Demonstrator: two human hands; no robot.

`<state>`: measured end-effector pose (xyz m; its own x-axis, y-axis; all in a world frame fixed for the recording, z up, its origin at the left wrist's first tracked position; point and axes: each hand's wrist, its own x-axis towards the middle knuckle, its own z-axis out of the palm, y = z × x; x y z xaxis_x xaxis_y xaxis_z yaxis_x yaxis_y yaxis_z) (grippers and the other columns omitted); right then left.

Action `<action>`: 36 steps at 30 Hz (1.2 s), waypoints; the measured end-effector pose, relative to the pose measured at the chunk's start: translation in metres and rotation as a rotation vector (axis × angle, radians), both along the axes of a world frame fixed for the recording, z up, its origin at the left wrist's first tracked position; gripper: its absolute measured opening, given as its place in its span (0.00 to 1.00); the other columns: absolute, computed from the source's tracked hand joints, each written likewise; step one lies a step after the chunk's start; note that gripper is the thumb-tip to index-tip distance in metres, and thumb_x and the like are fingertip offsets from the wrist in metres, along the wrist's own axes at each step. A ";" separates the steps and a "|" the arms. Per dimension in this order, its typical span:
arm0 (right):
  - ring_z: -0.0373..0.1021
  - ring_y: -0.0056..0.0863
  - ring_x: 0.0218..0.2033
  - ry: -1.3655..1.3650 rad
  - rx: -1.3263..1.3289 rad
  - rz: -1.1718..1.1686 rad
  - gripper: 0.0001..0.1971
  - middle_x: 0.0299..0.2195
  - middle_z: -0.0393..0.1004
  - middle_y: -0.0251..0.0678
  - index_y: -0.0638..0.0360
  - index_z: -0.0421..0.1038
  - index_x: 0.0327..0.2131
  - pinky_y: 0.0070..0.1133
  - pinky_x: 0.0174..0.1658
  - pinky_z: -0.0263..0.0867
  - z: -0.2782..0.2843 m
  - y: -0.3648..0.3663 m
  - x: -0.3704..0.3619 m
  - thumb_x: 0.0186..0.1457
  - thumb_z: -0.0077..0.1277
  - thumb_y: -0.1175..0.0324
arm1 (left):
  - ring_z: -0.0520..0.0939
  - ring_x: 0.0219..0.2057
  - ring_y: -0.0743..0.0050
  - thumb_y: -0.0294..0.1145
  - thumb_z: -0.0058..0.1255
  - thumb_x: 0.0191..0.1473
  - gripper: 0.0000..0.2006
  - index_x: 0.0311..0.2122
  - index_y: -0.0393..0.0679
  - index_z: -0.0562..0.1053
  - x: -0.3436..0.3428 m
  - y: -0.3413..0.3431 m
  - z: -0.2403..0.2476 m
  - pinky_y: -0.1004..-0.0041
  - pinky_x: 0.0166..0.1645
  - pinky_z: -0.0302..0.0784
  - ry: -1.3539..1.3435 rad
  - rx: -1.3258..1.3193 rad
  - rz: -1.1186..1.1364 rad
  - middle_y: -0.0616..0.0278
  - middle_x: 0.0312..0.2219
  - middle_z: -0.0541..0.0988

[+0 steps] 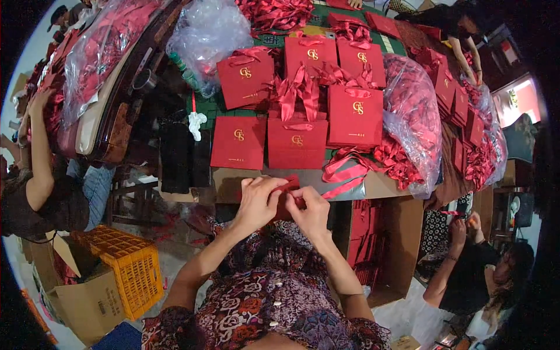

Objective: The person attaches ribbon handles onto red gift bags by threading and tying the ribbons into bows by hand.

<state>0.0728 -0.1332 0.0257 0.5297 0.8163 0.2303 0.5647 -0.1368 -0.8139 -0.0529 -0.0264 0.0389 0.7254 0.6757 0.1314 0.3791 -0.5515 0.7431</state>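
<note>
At the table's near edge, both my hands work on a small red paper bag (283, 211), mostly hidden behind my fingers. My left hand (256, 203) grips its upper left part between thumb and fingers. With fingers curled into a pinch, my right hand (310, 212) holds its right side; any ribbon in that pinch is too small to make out. Just beyond my hands lie a flat red bag (238, 143) and another red bag (297, 146) with a ribbon handle. Loose red ribbons (348, 169) hang near the edge on the right.
Stacked red bags (357, 116) and a plastic sack of ribbons (408, 116) cover the table. A crumpled clear plastic bag (209, 38) lies far left. Below stand a yellow crate (137, 280) and a cardboard box (399, 251). Other people work on both sides.
</note>
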 end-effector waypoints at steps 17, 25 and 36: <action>0.73 0.33 0.24 -0.148 0.096 0.037 0.08 0.25 0.73 0.38 0.60 0.71 0.28 0.26 0.26 0.68 -0.004 0.006 -0.001 0.47 0.62 0.74 | 0.78 0.37 0.57 0.24 0.49 0.53 0.12 0.42 0.45 0.77 0.000 -0.006 0.009 0.62 0.47 0.61 -0.046 0.068 -0.006 0.58 0.31 0.80; 0.72 0.39 0.31 -0.165 0.051 0.060 0.10 0.30 0.72 0.37 0.56 0.72 0.34 0.30 0.32 0.69 0.000 0.003 -0.006 0.47 0.62 0.71 | 0.79 0.37 0.58 0.29 0.52 0.54 0.07 0.39 0.45 0.77 -0.005 -0.003 0.005 0.63 0.46 0.63 -0.090 0.071 0.020 0.58 0.31 0.80; 0.67 0.39 0.43 -0.170 0.058 0.266 0.05 0.37 0.72 0.37 0.57 0.76 0.35 0.31 0.45 0.66 0.028 0.006 0.024 0.54 0.57 0.69 | 0.79 0.30 0.63 0.32 0.59 0.52 0.06 0.33 0.43 0.76 -0.017 0.005 0.013 0.66 0.46 0.63 -0.042 0.066 -0.036 0.62 0.25 0.80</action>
<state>0.0972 -0.1271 0.0539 0.2493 0.9039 0.3476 0.7032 0.0779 -0.7067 -0.0701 -0.0210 0.0515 0.7419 0.6383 0.2053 0.3278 -0.6124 0.7193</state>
